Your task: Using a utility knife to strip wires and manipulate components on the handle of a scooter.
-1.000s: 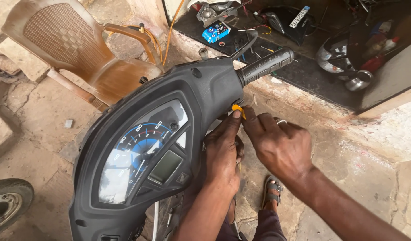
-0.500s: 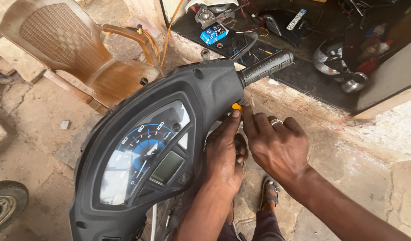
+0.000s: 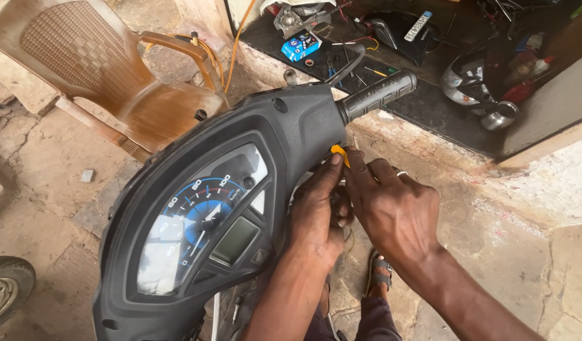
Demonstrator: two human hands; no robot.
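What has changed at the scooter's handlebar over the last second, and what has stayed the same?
Very little. The right hand has edged slightly toward the small yellow part under the handlebar cover, closing up against the left hand. Nothing was picked up or released. Both hands stay at the yellow part; the grip, dashboard and chair are unmoved.

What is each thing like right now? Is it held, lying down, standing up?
left hand: fingertip pressed on the yellow part
right hand: pinching the yellow part
yellow part: small, gripped under the handlebar cover
handlebar cover: tilted, dial needle low
rubber grip: untouched, sticking out
plastic chair: upright, dirty, nobody sitting
wheel: at the picture edge, partly hidden
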